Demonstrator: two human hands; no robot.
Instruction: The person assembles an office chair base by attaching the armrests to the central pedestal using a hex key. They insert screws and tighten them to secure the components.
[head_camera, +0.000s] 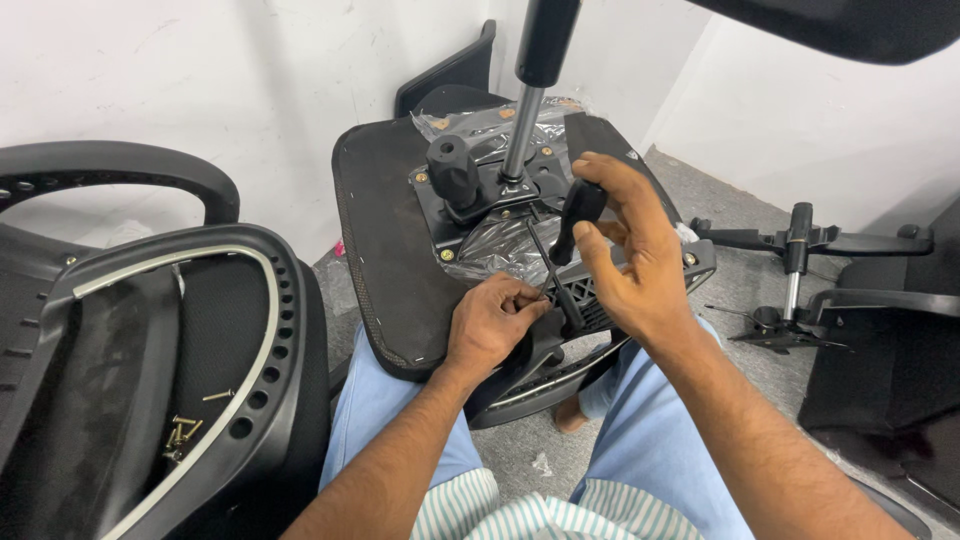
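An upturned black chair seat (385, 250) rests on my lap, its metal mechanism plate (480, 205) and gas-lift column (522, 130) facing up. My right hand (630, 250) grips the black handle of a screwdriver (578, 215), whose shaft slants down to the left. My left hand (490, 320) pinches at the shaft's tip near the seat's front edge, fingers closed on the tip or a small screw there; I cannot tell which. Clear plastic wrap (500, 245) lies crumpled over part of the plate.
A black chair backrest (150, 330) lies at the left with several loose brass screws (185, 430) in its hollow. A chair armrest part (800, 240) lies on the grey floor at the right. White walls stand behind.
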